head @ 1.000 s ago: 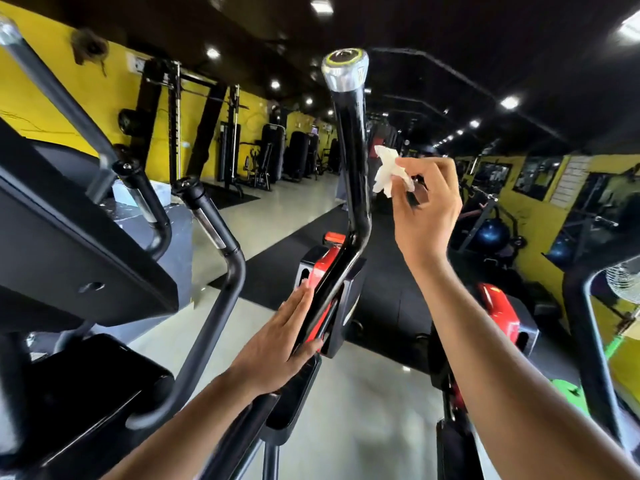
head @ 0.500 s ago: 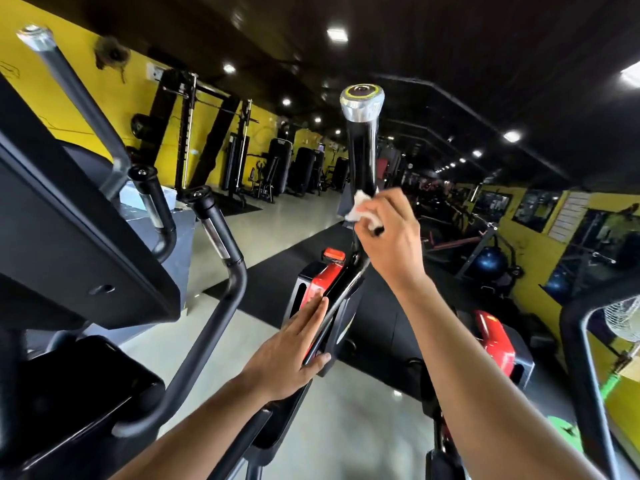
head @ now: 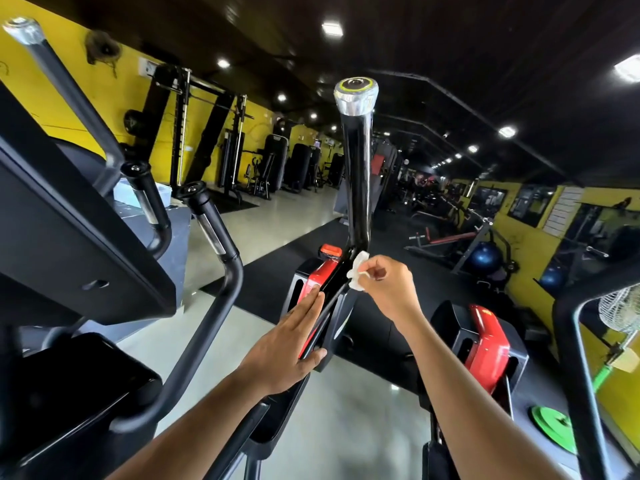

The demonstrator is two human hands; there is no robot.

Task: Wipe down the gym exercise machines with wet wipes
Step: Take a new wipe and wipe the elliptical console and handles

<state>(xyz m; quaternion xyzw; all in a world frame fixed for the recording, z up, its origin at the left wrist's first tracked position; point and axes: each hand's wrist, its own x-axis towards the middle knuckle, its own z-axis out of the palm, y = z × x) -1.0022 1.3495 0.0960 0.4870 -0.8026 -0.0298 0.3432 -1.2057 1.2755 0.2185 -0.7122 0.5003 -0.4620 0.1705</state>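
My right hand (head: 388, 292) reaches forward with the arm nearly straight, wrist bent slightly so the knuckles face up. Thumb and fingertips pinch a crumpled white wet wipe (head: 357, 274), and the wipe presses against the right side of the black handlebar (head: 358, 174) of the elliptical machine, right at the bend where the upright bar kinks down toward the frame. The bar rises above my hand to a silver end cap (head: 356, 95) ringed in yellow-green.

My left hand (head: 294, 344) lies lower on the same bar, forearm coming up from the bottom of the view. The fingers are straight and together, laid flat along the left side of the bar, with the thumb hooked under its other side; it steadies rather than clenches. The fingertips (head: 317, 293) reach the red shroud (head: 320, 278) behind the bar.

To my left stand the machine's dark console (head: 69, 220) and a curved fixed grip (head: 221, 258). A second red-covered machine (head: 485, 341) sits to the right, well apart, on the black mat (head: 270, 271).
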